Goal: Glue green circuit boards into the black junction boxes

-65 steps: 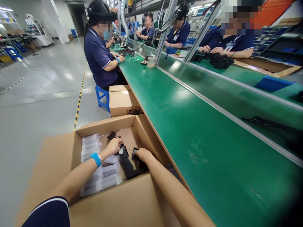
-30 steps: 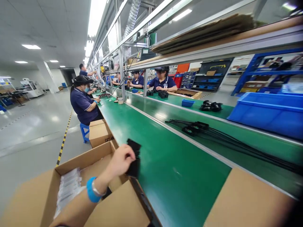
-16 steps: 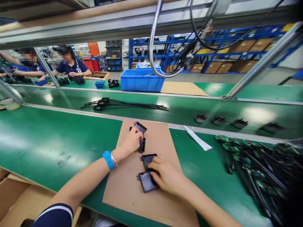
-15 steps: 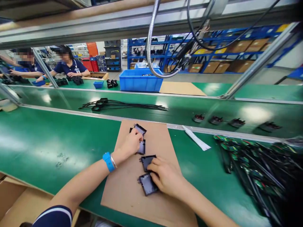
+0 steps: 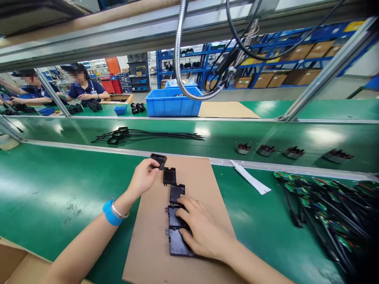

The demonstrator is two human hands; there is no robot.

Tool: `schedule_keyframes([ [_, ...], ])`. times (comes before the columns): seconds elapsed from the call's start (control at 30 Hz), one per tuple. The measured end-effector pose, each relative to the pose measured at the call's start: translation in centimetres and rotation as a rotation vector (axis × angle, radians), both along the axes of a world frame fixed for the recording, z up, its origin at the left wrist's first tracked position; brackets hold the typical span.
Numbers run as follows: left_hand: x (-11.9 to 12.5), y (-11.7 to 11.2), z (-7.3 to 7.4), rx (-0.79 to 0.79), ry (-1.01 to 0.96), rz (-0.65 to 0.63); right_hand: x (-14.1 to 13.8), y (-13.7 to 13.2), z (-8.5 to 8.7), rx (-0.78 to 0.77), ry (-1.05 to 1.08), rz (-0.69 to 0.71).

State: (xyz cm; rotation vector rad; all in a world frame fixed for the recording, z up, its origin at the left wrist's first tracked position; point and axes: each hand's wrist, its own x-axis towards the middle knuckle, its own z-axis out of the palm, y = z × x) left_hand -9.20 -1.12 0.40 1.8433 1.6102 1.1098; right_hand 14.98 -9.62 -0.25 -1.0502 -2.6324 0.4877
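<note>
Several small black plastic housings (image 5: 175, 193) lie in a row on a brown cardboard sheet (image 5: 201, 185) on the green bench. My left hand (image 5: 143, 177), with a blue wristband, pinches the farthest black housing (image 5: 159, 159) at the sheet's far left corner. My right hand (image 5: 201, 230) lies flat with spread fingers on the nearest two housings (image 5: 177, 244), pressing them onto the sheet.
A heap of green and black wire harnesses (image 5: 322, 209) lies at right. A white strip (image 5: 250, 178) lies past the sheet. The conveyor belt behind carries black cables (image 5: 142, 135) and small round parts (image 5: 266, 150). A blue bin (image 5: 173, 103) and co-workers (image 5: 84, 88) are beyond.
I turned from the cardboard box on the floor to the bench. Both hands brought black housings onto the sheet; they now lie in a row, and my left hand has shifted to the farthest one.
</note>
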Motion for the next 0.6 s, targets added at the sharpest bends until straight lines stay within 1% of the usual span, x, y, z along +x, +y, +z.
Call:
schedule_keyframes([
  [0.07, -3.1, -0.5, 0.4, 0.012, 0.018, 0.054, -0.3, 1.3, 0.7, -0.03, 0.0, 0.002],
  [0.1, -4.8, -0.8, 0.4, 0.012, 0.036, 0.082, -0.8, 2.3, 1.1, -0.029, -0.016, -0.045],
  [0.2, -9.4, -1.6, -0.2, 0.008, 0.112, 0.168, -3.5, 6.5, 1.9, -0.001, -0.093, -0.312],
  [0.27, -11.6, -2.1, -0.8, 0.003, 0.172, 0.206, -5.2, 10.0, 1.9, -0.016, -0.124, -0.405],
  [0.33, -12.8, -2.7, -1.2, -0.003, 0.228, 0.216, -5.9, 13.0, 1.4, -0.056, -0.144, -0.42],
  [0.37, -13.1, -3.0, -1.3, -0.007, 0.252, 0.21, -5.8, 14.1, 1.1, -0.074, -0.151, -0.412],
  [0.43, -12.7, -3.8, -1.5, -0.014, 0.288, 0.174, -5.0, 15.5, 0.2, -0.086, -0.146, -0.368],
  [0.53, -10.4, -5.2, -1.6, -0.033, 0.323, 0.057, -3.1, 15.9, -0.5, -0.056, -0.101, -0.258],
  [0.6, -8.4, -6.1, -1.6, -0.048, 0.344, -0.032, -2.0, 15.6, -0.4, -0.039, -0.075, -0.174],
])
